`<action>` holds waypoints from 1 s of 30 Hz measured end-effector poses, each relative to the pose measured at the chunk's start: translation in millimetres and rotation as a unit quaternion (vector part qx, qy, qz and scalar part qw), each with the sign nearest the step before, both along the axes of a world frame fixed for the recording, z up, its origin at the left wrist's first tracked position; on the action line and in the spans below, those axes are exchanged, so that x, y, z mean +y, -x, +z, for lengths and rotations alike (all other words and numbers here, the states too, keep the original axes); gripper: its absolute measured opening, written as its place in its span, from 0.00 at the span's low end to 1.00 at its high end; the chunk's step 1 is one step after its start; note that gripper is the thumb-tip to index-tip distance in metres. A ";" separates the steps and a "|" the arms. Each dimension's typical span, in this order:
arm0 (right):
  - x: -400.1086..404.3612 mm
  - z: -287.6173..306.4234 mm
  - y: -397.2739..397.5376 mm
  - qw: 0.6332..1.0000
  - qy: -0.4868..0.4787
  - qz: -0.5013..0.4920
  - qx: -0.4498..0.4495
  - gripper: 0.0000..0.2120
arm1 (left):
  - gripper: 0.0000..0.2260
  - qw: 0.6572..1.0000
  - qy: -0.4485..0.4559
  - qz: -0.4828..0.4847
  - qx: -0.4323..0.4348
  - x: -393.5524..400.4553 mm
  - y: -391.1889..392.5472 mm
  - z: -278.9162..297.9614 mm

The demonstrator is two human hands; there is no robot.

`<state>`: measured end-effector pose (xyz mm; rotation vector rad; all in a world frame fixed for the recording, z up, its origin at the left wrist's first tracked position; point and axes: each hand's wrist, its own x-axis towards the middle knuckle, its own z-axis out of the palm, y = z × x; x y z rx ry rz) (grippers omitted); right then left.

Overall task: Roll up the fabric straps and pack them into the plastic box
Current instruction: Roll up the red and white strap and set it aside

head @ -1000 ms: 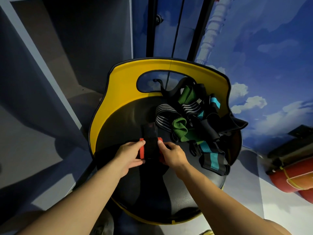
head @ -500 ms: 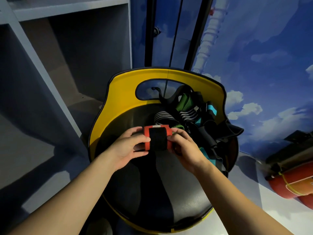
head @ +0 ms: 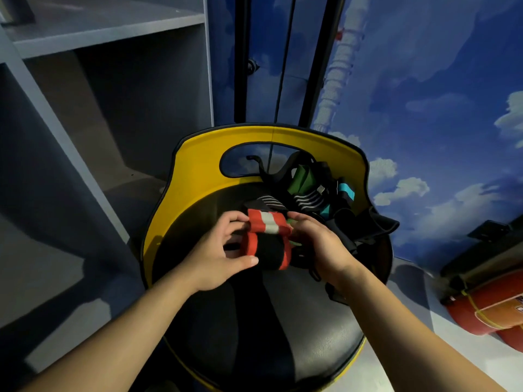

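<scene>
1. While both hands work over the black seat [head: 254,321] of the yellow-backed chair [head: 195,176], the step in hand looks to be the rolling itself: a black strap with orange-red edges [head: 267,240] is held just above the seat, partly wound, with its free end folded over the top.
2. Curled round the roll's left end, the left hand [head: 218,261] has its thumb lying along the lower edge and its fingertips on the upper fold. The right hand [head: 317,244] pinches the other end, fingers bent onto the fabric.
3. Behind and to the right of the roll, a heap of unrolled straps [head: 317,193] lies against the chair back: green, teal, and black-and-white striped ones tangled together.
4. Next, I'd judge, the loose flap needs drawing tight and pressing down so the roll keeps its shape, before it can go to the plastic box, which I cannot see anywhere from this angle.
5. As for writing, nothing is readable: the red cylinder [head: 486,312] at the right carries a label too small to make out.
</scene>
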<state>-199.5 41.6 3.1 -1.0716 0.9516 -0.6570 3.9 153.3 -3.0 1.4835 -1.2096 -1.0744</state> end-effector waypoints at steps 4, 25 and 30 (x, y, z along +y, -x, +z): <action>-7.6 1.8 -6.6 0.998 0.028 -0.017 0.048 0.11 | 0.33 0.995 0.022 -0.018 -0.097 1.8 6.0 -5.0; -8.7 4.3 -10.0 0.944 0.293 -0.106 0.113 0.03 | 0.35 0.997 -0.038 0.002 -0.067 -0.6 14.2 -26.8; -8.2 19.4 -6.6 0.948 0.297 -0.082 0.076 0.03 | 0.32 0.996 -0.066 0.051 -0.014 -6.2 9.6 -28.2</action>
